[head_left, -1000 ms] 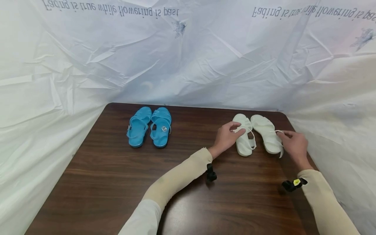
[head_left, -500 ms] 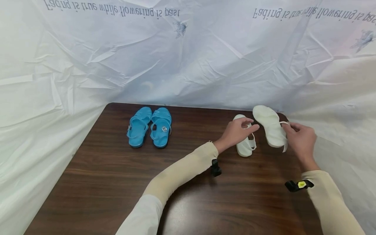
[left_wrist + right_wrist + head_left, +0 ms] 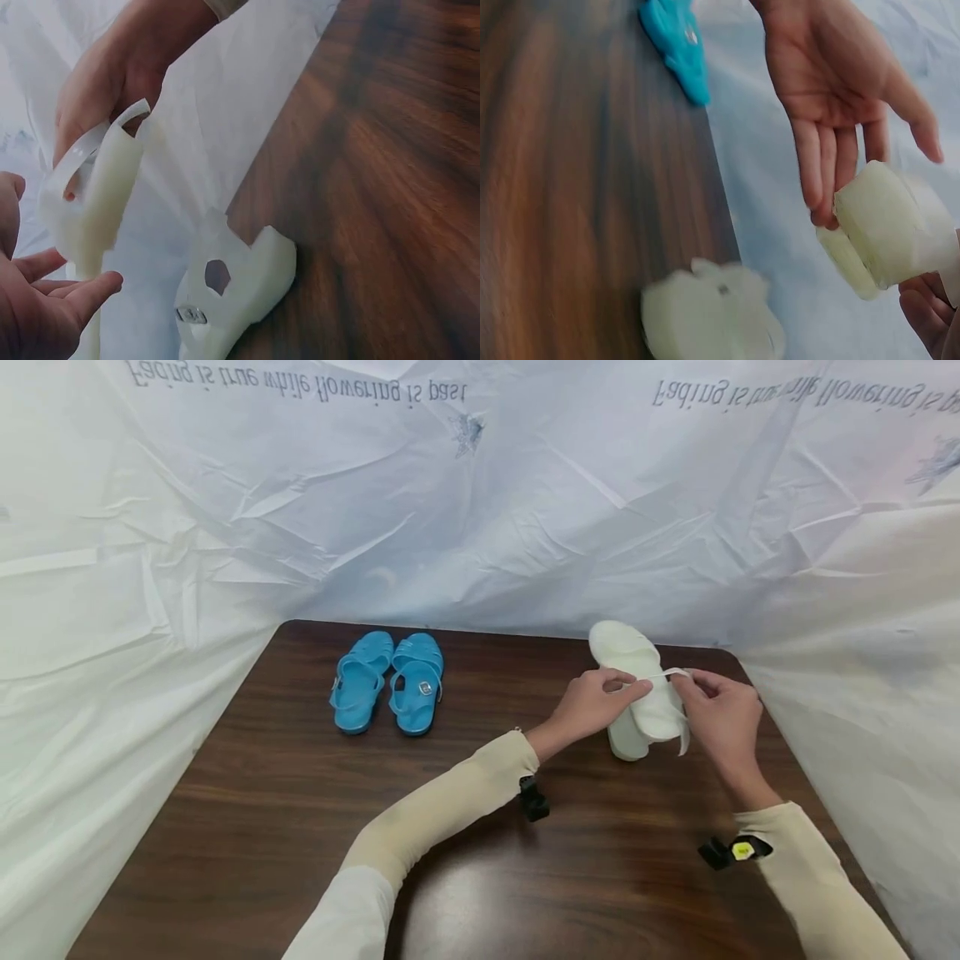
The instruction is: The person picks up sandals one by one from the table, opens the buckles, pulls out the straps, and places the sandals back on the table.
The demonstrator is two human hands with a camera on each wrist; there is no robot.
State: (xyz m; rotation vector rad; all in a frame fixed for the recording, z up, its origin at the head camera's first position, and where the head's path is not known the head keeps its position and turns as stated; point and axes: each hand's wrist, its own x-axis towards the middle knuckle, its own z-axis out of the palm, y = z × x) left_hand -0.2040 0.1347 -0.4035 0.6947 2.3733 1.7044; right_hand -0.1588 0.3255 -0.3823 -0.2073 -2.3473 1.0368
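Note:
My right hand (image 3: 723, 718) pinches the strap of a white sandal (image 3: 626, 652) and holds it raised off the dark wooden table. In the head view it overlaps a second white sandal (image 3: 626, 742), which stands on the tabletop. The left wrist view shows that lower sandal (image 3: 251, 281) with a metal buckle, apart from the held sandal (image 3: 109, 187). My left hand (image 3: 581, 706) is just left of the raised sandal. Its fingers are extended in the right wrist view, with fingertips (image 3: 825, 214) right at the sandal's edge.
Two blue sandals, one (image 3: 356, 697) on the left and one (image 3: 411, 718) on the right, stand side by side at the back left of the table (image 3: 300, 827). White printed sheeting (image 3: 525, 527) hangs behind the table and along both sides.
My right hand has lifted the right-hand white sandal off the table, then carried it left over the other one. My left hand has shifted from the standing sandal to the raised one.

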